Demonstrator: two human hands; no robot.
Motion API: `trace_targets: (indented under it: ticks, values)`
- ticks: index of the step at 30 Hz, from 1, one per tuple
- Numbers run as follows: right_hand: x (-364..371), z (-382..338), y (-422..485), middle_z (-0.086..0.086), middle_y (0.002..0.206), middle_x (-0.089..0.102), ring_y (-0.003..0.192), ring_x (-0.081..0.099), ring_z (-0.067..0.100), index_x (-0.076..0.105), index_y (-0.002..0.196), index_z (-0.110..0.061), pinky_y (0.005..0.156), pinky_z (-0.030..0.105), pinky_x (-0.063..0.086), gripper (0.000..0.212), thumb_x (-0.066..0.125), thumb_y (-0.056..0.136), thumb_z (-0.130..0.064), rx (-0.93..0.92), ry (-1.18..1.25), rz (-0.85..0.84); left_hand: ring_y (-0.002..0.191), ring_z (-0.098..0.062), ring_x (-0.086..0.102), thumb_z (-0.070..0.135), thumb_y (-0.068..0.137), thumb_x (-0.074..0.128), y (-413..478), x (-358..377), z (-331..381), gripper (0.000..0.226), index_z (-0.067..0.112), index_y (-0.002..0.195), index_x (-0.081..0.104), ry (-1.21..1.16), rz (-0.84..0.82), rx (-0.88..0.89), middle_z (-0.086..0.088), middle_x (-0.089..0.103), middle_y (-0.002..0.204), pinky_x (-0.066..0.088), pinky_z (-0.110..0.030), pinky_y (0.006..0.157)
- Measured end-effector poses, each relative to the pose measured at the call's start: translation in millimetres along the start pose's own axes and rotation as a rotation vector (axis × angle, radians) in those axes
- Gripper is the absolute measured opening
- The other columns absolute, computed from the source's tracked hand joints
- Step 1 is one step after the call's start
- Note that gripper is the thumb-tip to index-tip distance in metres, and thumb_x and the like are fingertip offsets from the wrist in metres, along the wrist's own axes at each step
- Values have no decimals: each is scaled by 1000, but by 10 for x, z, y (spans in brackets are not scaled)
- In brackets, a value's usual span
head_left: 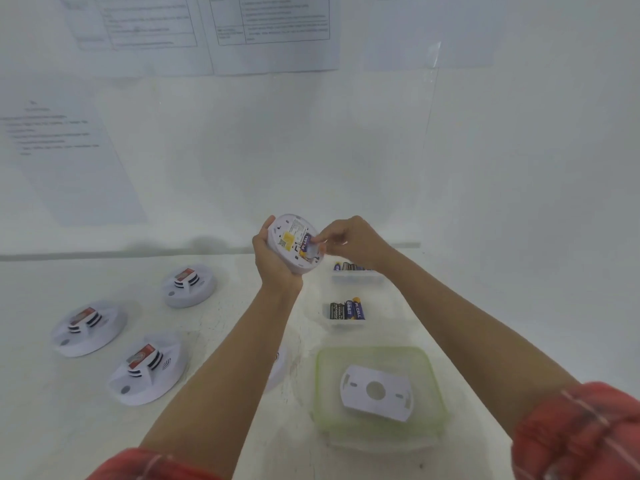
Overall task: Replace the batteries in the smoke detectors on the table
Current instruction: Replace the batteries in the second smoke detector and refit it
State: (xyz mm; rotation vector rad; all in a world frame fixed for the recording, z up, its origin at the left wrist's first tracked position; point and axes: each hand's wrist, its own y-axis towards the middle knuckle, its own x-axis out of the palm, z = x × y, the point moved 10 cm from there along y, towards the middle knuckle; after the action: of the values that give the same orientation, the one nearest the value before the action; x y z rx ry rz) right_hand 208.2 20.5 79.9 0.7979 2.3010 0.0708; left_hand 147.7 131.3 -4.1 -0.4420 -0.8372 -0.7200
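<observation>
Detector [292,242], judged light and rigid, is gripped by its rim in the left hand [273,261] above the battery tray [346,326]; its fitted battery [304,241] is pinched by the right hand [349,242].

Five smoke detectors [188,285], three containers [320,382]

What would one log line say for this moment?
task: battery swap | left hand: holds smoke detector, back showing | right hand: pinches battery in it | table: other detectors, battery trays
</observation>
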Motion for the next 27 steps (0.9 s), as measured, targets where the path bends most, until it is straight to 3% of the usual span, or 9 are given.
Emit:
trace_targets:
  ticks: [1, 3, 8, 14, 17, 23, 27]
  values:
    - [-72, 90, 41, 17, 104, 70, 89, 65, 26, 71, 104, -3, 81, 33, 51, 24, 66, 81, 0, 48, 5, 26, 105, -27, 52, 38, 91, 38, 29, -44, 70, 56, 16, 142, 38, -11, 30, 42, -7, 52, 116, 43, -41, 91]
    - [-126, 299, 126, 16, 115, 66, 102, 63, 27, 66, 111, -2, 84, 25, 46, 29, 65, 82, 0, 145, -105, 11, 107, -27, 52, 33, 94, 35, 66, -95, 169, 49, 16, 139, 43, -47, 66, 92, -7, 54, 116, 45, -40, 90]
    - [239, 789, 267, 13, 134, 51, 122, 50, 25, 53, 129, 0, 98, 28, 42, 47, 66, 84, -8, 282, -445, -290, 110, -28, 53, 32, 95, 34, 177, -234, 119, 48, 17, 141, 42, -34, 139, 83, -13, 52, 136, 41, -47, 102]
    - [466, 1010, 481, 12, 120, 59, 107, 59, 29, 57, 120, -1, 92, 37, 51, 42, 68, 81, -12, 273, -601, -445, 106, -27, 52, 32, 95, 35, 341, -301, -20, 50, 13, 141, 40, -66, 163, 61, -13, 54, 123, 41, -44, 97]
    - [494, 1013, 518, 13, 96, 62, 92, 62, 29, 61, 91, -2, 77, 30, 50, 16, 67, 80, -11, 259, -710, -454, 104, -28, 53, 31, 96, 34, 350, -296, -32, 33, 18, 120, 51, -71, 178, 70, -10, 55, 114, 42, -43, 95]
    - [520, 920, 532, 13, 117, 58, 103, 60, 31, 56, 114, -6, 82, 34, 47, 30, 58, 85, -13, 179, -900, -399, 100, -28, 55, 29, 97, 30, 325, -283, -17, 28, 23, 103, 56, -66, 191, 82, -9, 59, 108, 40, -46, 98]
    - [544, 941, 511, 10, 119, 59, 89, 58, 25, 65, 109, -8, 77, 28, 45, 27, 63, 83, -13, 195, -722, -423, 95, -25, 57, 28, 98, 30, 300, -271, -15, 26, 23, 105, 55, -62, 186, 92, -7, 59, 102, 42, -45, 96]
